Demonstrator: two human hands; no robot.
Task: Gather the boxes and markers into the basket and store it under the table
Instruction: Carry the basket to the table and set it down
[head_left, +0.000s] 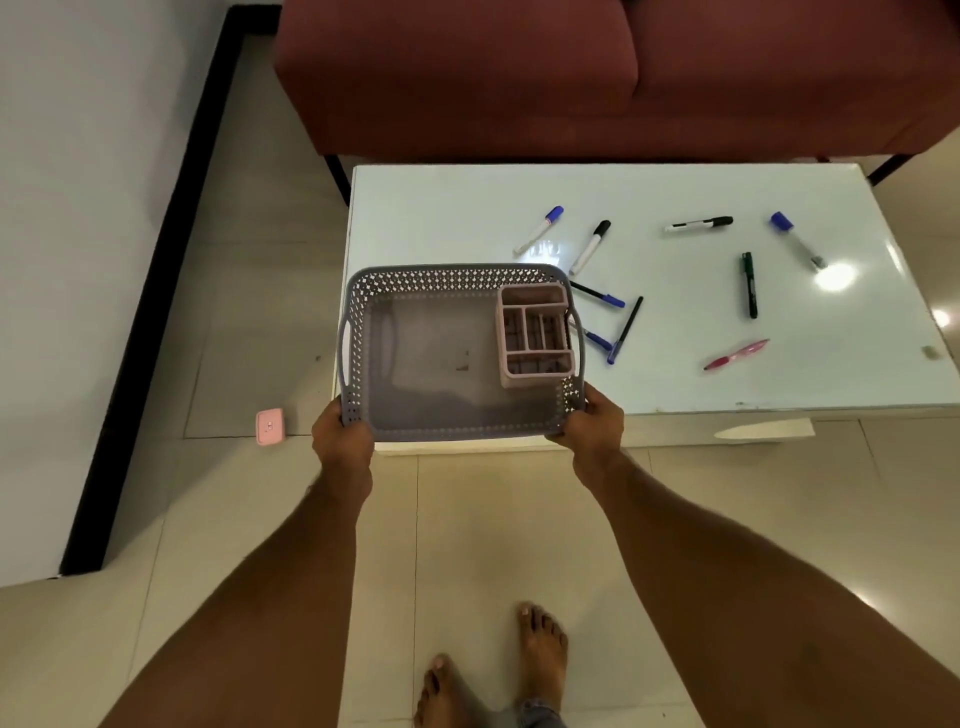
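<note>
Both hands grip the near rim of the grey basket (457, 353): the left hand (340, 436) wraps the near-left corner and the right hand (592, 421) the near-right, fingers (574, 400) curled shut over the perforated wall. The basket hangs over the left end of the worktop (649, 218), its left side just past the edge; whether its base touches the glass is hard to say. A pink box (535, 335) with dividers sits inside, ahead of the right fingers. The basket looks like light, stiff plastic, so a corner grip should serve, though the side handle slots would probably steady it better once loaded. The markers (589, 247) lie scattered beyond and right of the right fingers, thin, round and likely to roll on the glossy top. The sofa (571, 78) crowds the far edge; open floor lies at the near side.
</note>
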